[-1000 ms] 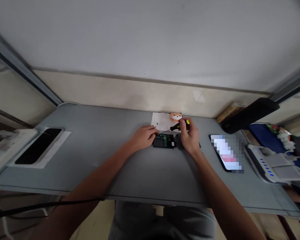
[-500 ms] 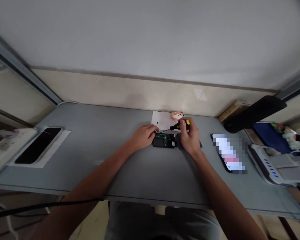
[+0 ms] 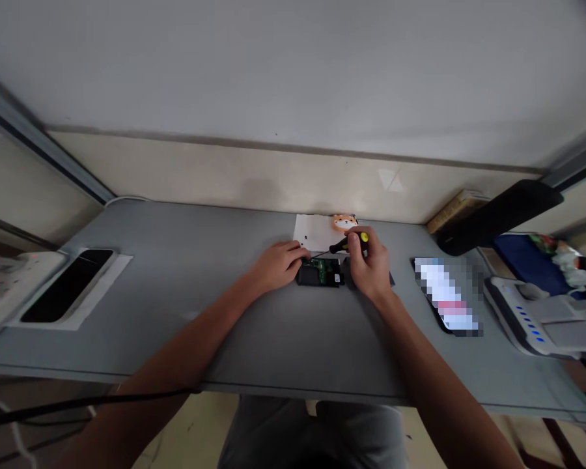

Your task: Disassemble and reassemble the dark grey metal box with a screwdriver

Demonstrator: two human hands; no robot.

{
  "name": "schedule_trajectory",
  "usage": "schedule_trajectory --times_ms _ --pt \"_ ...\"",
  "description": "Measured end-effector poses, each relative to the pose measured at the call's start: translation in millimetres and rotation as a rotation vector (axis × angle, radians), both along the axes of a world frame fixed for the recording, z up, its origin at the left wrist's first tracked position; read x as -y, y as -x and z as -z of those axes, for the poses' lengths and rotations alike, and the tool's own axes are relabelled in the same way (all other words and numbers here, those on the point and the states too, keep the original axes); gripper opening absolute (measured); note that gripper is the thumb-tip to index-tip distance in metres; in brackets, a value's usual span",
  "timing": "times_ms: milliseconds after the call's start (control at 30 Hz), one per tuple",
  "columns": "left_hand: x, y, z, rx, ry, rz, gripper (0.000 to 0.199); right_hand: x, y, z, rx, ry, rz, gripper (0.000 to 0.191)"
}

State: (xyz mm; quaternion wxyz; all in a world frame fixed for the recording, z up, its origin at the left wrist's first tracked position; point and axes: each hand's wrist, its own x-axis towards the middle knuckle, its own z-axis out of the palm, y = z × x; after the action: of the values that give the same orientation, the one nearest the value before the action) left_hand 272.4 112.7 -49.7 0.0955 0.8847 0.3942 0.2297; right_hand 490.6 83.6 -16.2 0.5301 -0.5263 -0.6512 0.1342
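Note:
A small black device with a bare green circuit board (image 3: 322, 271) lies on the grey table (image 3: 293, 332). My right hand (image 3: 370, 262) is closed round a black and yellow screwdriver (image 3: 342, 245), whose thin shaft slants down left to the board's upper left part. At the device's left end rests my left hand (image 3: 279, 264), fingers together and touching its upper left corner. What the fingertips pinch, if anything, is too small to make out. A dark flat piece (image 3: 392, 278) lies partly hidden under my right hand.
Behind the device is white paper (image 3: 312, 229) with tiny dark bits and an orange animal-face item (image 3: 344, 223). Phones lie left (image 3: 71, 285) and right (image 3: 444, 296). A black cylinder (image 3: 501, 215) and a white-grey charger (image 3: 522, 319) stand right; a power strip (image 3: 17, 286) is far left.
The view has shifted slightly. Another dark bit now shows on the white paper near my left fingertips. Both hands keep nearly the same pose, the screwdriver tip still at the board.

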Motion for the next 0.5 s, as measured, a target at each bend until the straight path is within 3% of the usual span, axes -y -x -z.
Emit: schedule_trajectory --times_ms 500 --pt "1.4 -0.1 -5.4 -0.05 -0.001 0.002 0.035 -0.9 -0.4 -2.7 -0.029 -0.01 0.01 0.041"
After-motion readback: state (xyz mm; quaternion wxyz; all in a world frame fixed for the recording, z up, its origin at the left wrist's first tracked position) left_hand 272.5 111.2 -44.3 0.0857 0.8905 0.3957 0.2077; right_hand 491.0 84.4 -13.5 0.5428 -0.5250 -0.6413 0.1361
